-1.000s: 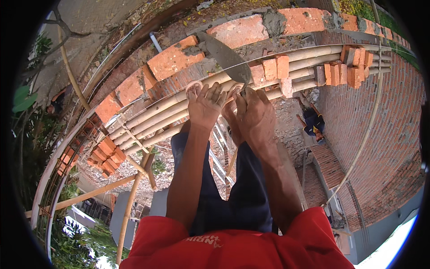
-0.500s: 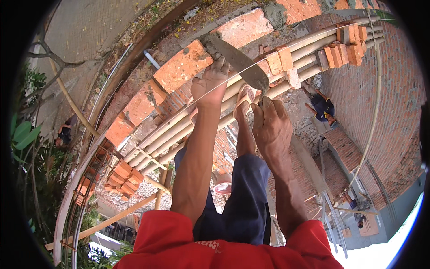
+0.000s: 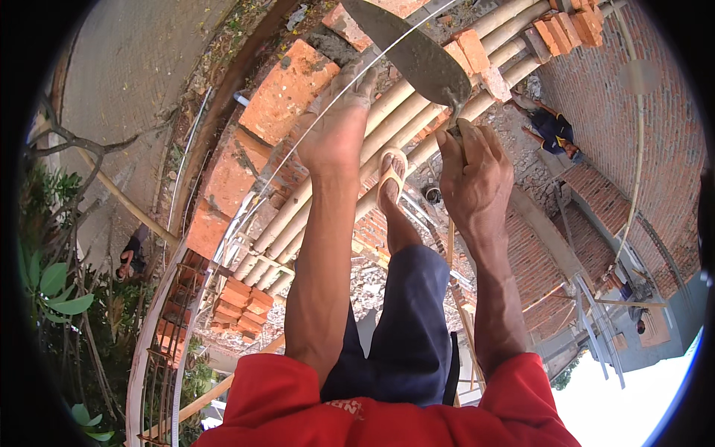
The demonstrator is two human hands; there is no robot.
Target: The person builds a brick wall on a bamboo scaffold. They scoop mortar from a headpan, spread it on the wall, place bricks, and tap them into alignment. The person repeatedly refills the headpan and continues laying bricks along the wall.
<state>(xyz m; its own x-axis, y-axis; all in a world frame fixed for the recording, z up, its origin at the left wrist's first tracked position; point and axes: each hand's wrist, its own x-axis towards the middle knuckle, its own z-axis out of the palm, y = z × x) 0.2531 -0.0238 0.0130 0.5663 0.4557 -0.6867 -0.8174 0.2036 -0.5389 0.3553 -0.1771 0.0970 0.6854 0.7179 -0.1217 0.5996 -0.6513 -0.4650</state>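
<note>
My right hand [image 3: 477, 175] is closed around the handle of a trowel [image 3: 417, 63]. Its wide, mortar-smeared blade points up and left over the wall's top. Beside the end of an orange brick [image 3: 287, 89] is my left hand [image 3: 335, 127], dusty, with fingers stretched out and partly behind a taut string [image 3: 406, 33]. The fingertips lie near grey mortar [image 3: 331, 45] in the gap past that brick; whether they touch it I cannot tell. More bricks [image 3: 231, 171] continue the course down to the left.
Bamboo poles [image 3: 406, 123] run alongside the wall, below it my sandalled foot [image 3: 391, 175]. Loose bricks are stacked on the poles at the right [image 3: 562, 33] and at the lower left [image 3: 242, 305]. Another person [image 3: 551, 134] is at the right, by a large brick wall [image 3: 633, 127].
The trowel has swung up and right, its tip leaving the mortar beside the brick. My right hand has moved up and right with it; the left stays by the brick's end.
</note>
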